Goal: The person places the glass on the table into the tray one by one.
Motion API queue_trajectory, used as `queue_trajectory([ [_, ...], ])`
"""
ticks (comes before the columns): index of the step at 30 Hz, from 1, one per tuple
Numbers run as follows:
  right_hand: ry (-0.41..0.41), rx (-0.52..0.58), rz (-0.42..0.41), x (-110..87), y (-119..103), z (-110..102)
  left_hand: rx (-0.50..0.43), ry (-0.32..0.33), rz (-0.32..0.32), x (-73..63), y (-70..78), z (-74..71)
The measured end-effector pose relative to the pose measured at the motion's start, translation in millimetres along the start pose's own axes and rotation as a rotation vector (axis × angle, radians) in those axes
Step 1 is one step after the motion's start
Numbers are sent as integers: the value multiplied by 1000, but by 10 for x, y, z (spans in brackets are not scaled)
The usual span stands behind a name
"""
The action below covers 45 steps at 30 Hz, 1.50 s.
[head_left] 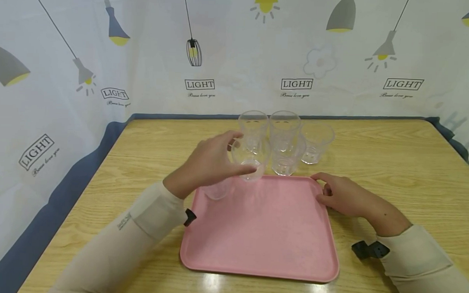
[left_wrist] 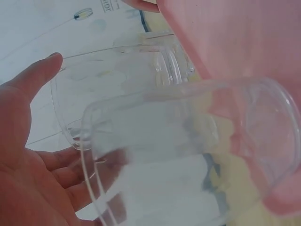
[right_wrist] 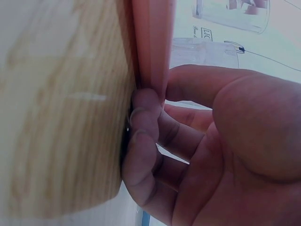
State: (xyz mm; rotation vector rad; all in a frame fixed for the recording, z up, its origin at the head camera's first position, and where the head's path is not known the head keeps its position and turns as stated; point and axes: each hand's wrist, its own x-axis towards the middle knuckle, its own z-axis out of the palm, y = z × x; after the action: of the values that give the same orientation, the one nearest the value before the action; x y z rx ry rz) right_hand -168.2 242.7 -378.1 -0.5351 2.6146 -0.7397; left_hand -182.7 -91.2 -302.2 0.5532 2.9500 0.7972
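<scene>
Glass [head_left: 217, 192] on tray's [head_left: 262, 229] far-left corner, half behind left hand [head_left: 217, 156]. Left fingers spread wide around second glass [head_left: 257, 151] at far rim; contact, can't tell. Clustered glasses [head_left: 287, 155] crowd close: sideways nudge could topple one, raised rim could snag base. Open room: tray's middle. Right hand [head_left: 347, 195], fingers curled, grips tray near far-right corner.
</scene>
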Motion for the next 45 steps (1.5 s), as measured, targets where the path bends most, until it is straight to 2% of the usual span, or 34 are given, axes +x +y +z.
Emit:
queue_trajectory([
  [7,-5,0,5,-7,-9,-9,35,12,39,-78,15,-23],
  [13,-11,4,12,-8,-14,-16,58,5,48,-160,52,-62],
  [33,-18,24,3,-13,-7,-27,33,-14,92,-421,91,-158],
  [45,-15,14,-11,-22,-16,-29,52,6,116,-577,59,-176],
])
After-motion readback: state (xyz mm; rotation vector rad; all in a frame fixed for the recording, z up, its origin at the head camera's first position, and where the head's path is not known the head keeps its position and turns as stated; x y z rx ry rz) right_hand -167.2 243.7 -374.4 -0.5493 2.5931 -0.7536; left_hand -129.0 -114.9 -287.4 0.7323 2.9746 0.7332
